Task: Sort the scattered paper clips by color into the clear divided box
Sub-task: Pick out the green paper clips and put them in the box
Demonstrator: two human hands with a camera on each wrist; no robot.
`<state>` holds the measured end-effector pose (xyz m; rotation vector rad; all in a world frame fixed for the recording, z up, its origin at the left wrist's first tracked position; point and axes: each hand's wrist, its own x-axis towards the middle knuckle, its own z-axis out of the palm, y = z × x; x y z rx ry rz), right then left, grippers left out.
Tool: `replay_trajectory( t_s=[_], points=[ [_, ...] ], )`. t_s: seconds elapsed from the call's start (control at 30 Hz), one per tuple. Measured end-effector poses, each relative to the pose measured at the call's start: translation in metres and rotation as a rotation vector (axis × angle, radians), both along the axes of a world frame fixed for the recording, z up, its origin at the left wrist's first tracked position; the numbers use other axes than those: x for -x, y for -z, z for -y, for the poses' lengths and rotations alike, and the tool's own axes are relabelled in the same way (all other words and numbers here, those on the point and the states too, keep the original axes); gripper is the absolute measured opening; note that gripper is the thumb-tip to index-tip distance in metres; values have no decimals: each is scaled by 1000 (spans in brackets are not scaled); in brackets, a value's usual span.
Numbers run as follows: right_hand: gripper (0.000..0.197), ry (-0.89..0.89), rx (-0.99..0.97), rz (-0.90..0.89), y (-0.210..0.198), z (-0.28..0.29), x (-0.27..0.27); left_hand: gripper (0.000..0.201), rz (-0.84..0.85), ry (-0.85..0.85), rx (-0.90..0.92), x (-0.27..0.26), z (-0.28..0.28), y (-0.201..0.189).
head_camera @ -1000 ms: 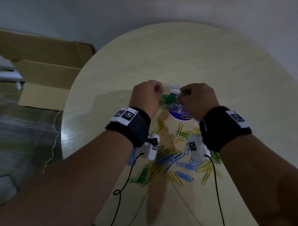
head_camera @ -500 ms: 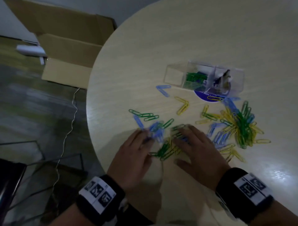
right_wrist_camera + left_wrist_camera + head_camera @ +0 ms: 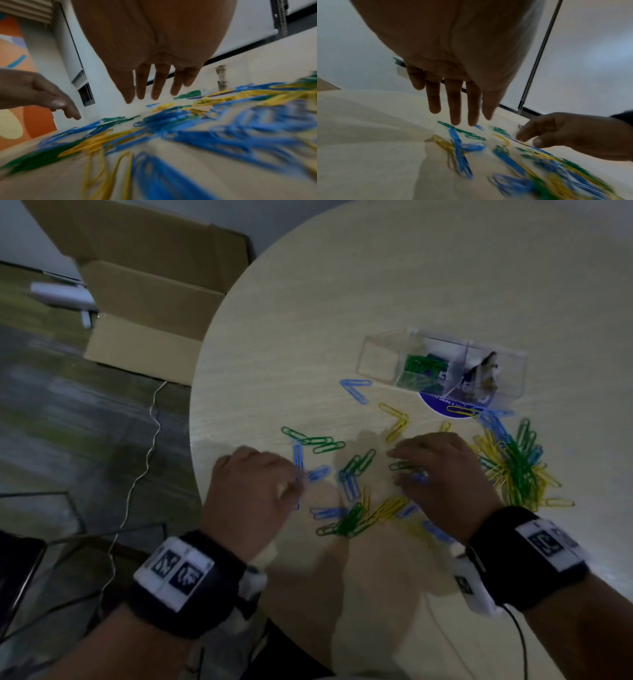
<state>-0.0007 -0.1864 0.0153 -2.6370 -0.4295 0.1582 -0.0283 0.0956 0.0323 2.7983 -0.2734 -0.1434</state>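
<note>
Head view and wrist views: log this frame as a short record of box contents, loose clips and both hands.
box: clear divided box on round table; green clips in one compartment
loose clips: blue, green, yellow, scattered; densest pile right of the hands
left hand: fingers straight, over blue clips, holds nothing
right hand: fingers spread over clips, holds nothing

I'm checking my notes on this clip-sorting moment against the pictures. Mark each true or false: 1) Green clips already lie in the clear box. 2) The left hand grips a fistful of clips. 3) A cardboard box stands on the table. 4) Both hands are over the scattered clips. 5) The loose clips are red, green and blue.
1) True: green clips lie in the clear divided box.
2) False: the left hand has straight fingers.
3) False: the cardboard box is on the floor beside the table.
4) True: so is the right hand.
5) False: yellow, green and blue.
</note>
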Motion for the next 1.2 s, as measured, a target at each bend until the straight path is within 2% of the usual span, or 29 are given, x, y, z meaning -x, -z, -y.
replay_trajectory(
  t_s=[0.07, 0.13, 0.2, 0.27, 0.33, 0.47, 0.57, 0.6, 0.7, 0.73, 0.8, 0.9, 1.0, 1.07, 1.13, 1.2],
  points=[
    [24, -89, -14, 25, 4, -14, -16, 21, 5, -101, -53, -28, -2, 6],
    [27, -188, 41, -15, 10, -31, -26, 27, -52, -186, -89, -52, 1, 14],
    [27, -247, 113, -70, 16, -40, -30, 25, -106, -208, -100, -68, 7, 22],
    [20, -215, 157, -119, 17, -40, -30, 14, -120, -215, -55, -75, 11, 27],
    [14, -105, 130, -178, 13, -36, -30, 6, -123, -241, 14, -80, 11, 31],
    [18, 37, 21, -221, 10, -30, -28, 20, -226, -397, 294, -84, 12, 32],
    [20, 33, 8, -196, 12, -28, -23, 25, -185, -424, 426, -78, 16, 28],
    [18, 29, 5, -186, 13, -27, -22, 21, -159, -418, 400, -76, 16, 27],
    [15, 9, 3, -191, 10, -17, -21, 22, -118, -330, 138, -69, 12, 30],
    [15, 16, -10, -204, 8, -12, -20, 19, -125, -299, 101, -68, 12, 31],
    [16, 85, -80, -208, 4, -1, -18, 10, -148, -250, 77, -69, 13, 33],
    [17, 304, -191, -133, -2, 21, -21, 4, -215, -234, 78, -77, 15, 34],
    [14, 437, -183, -124, -6, 38, -28, 4, -239, -237, 109, -80, 17, 31],
    [13, 381, -123, -140, -4, 41, -32, 2, -195, -233, 165, -78, 21, 29],
    [15, 225, -66, -140, -2, 35, -35, 10, -149, -186, 233, -76, 27, 27],
    [14, 49, 11, -132, 1, 28, -37, 17, -126, -71, 205, -74, 31, 26]
  ],
)
